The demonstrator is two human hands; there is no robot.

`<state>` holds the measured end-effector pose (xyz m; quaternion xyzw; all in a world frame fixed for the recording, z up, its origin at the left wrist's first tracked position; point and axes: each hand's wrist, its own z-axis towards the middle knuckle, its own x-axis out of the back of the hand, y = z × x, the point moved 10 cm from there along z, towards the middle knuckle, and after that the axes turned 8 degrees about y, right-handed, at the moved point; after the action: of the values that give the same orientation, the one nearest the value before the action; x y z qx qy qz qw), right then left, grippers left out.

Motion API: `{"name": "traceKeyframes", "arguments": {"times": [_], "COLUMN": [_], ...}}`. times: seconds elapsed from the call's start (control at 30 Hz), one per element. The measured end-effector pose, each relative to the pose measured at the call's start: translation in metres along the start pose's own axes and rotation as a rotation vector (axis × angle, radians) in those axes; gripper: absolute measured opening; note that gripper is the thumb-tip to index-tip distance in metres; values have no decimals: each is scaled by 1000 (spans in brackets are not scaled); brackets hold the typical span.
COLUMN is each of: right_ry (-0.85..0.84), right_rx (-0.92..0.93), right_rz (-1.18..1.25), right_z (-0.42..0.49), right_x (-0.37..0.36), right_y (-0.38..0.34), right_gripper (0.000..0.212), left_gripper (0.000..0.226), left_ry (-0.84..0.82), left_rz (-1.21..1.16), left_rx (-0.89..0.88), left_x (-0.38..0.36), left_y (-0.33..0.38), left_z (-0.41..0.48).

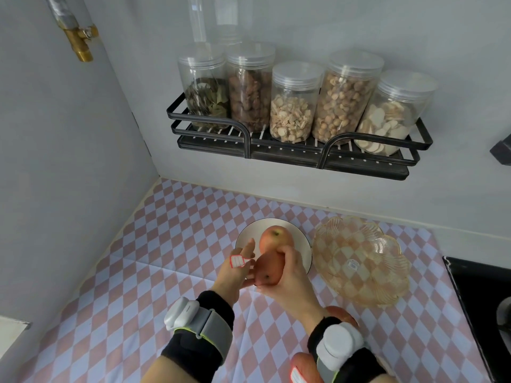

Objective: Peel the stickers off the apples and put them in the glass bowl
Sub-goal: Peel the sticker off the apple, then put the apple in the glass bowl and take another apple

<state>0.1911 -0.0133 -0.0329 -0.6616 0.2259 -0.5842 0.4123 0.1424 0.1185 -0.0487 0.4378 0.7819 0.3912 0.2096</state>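
Observation:
My right hand (293, 280) is shut on a red-orange apple (269, 269), held above the near edge of a white plate (242, 239). My left hand (231, 277) touches that apple's left side and has a red-edged white sticker (237, 261) at its fingers. Another apple (276, 235) rests on the plate. The ribbed glass bowl (387, 275) stands to the right of the plate, with one small sticker (353, 264) lying inside. Two more apples lie by my right wrist: one (341, 313) behind it, and one (304, 367) that carries a sticker.
The counter has a pink and lilac checked cloth (154, 272). A black wall rack (290, 153) with several clear jars hangs above the counter. A black stove top (481, 313) borders the cloth on the right. The wall closes in at the left.

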Motion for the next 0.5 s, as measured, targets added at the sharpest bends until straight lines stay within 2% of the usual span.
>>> {"name": "traceKeyframes", "arguments": {"times": [0.07,0.23,0.33,0.43,0.5], "right_ry": [79,148,127,58,77], "right_rx": [45,95,94,85,64], "right_rz": [-78,-147,-156,-135,-108], "right_z": [2,6,9,5,0], "right_x": [-1,-11,-13,-9,5], "right_y": [1,4,4,5,9], "right_gripper": [74,69,69,69,63], "left_gripper": [45,39,41,34,29], "left_ry": [-10,-1,-6,-14,-6], "left_rz": [5,9,-2,-13,-12], "left_rx": [1,-6,-11,-8,-26], "left_x": [-1,-1,-1,-2,-3], "left_y": [-1,-2,-2,0,1], "left_z": [3,7,5,-2,-6]}}
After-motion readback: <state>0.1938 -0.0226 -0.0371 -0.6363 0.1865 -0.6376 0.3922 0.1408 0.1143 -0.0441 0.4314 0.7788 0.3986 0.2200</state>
